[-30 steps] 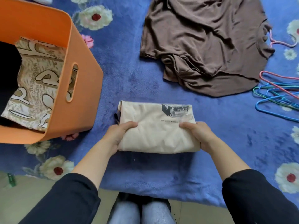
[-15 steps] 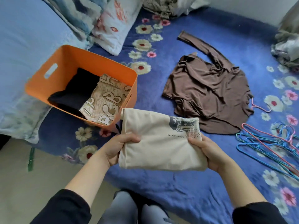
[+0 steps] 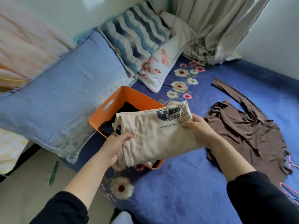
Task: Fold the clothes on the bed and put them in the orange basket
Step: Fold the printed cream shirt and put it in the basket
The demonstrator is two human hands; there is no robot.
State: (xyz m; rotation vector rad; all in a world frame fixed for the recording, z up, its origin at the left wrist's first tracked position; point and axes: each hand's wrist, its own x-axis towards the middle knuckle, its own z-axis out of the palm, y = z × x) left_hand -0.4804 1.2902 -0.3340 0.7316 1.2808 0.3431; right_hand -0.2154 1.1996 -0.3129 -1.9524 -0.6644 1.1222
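Above the blue bed (image 3: 186, 183), left hand (image 3: 116, 146) and right hand (image 3: 197, 126) each grip an end of the folded cream shirt (image 3: 155, 135), seemingly over the orange basket (image 3: 123, 97) below them; next, lower it in flat

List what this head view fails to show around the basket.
Head view:
- orange basket: near half and most contents hidden behind the beige shirt.
- left hand, right hand: fingers under the shirt hidden by its fabric.
- brown top: left part covered by the right forearm.
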